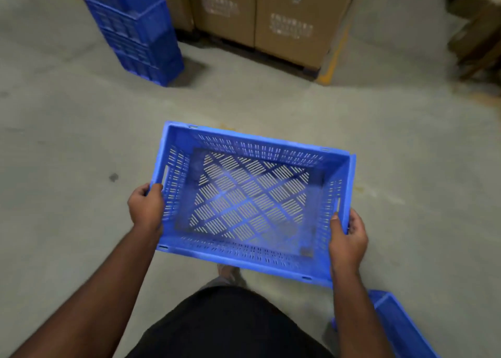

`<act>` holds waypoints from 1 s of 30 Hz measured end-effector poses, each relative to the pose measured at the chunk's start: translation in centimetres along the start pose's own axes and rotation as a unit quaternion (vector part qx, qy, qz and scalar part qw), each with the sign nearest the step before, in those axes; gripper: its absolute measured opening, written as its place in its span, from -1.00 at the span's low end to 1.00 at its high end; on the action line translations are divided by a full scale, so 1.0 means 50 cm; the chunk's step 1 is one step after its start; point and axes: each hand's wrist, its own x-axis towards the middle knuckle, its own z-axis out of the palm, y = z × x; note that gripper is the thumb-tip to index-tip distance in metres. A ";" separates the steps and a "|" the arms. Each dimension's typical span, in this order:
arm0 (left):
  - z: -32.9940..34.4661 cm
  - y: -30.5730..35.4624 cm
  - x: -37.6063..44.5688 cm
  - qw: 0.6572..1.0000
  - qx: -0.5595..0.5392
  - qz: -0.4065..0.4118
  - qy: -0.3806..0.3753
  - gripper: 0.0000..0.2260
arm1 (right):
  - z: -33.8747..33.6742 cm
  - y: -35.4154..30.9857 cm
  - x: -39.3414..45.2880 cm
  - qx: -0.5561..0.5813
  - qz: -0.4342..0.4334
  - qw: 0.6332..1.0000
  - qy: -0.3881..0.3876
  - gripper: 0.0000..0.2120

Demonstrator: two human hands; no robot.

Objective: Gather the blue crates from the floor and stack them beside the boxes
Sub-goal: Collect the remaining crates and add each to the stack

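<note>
Both hands hold one blue crate point(252, 203) up off the floor point(67, 140), long side across: left hand point(146, 208) and right hand point(348, 238) curl around its short ends. The crate stack point(135, 32) by the boxes point(271, 13) waits at eleven o'clock, nearer the left hand.

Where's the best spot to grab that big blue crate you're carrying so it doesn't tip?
By its two short ends, one hand on each side. The carried crate is wide and open on top, and each short wall has a handle slot near the rim. Here the left hand and right hand grip the rim beside those slots, coming in from outside. Opposite grips probably keep it steady.
</note>
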 end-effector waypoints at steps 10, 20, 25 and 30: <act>-0.266 0.008 0.085 0.990 -0.109 -0.077 0.051 -0.85 | 0.182 -0.155 -0.126 -0.002 -0.057 0.996 -0.071 -0.58; -0.586 -0.021 0.463 0.974 -0.160 -0.110 0.119 -0.91 | 0.670 -0.192 -0.366 -0.016 -0.074 0.993 -0.086 -0.80; -0.710 0.041 0.646 0.972 -0.156 -0.119 0.133 -0.89 | 0.878 -0.255 -0.473 -0.018 -0.062 0.994 -0.093 -0.83; -0.749 0.120 0.823 0.968 -0.179 -0.121 0.127 -0.91 | 1.060 -0.329 -0.503 -0.024 -0.061 0.994 -0.085 -0.82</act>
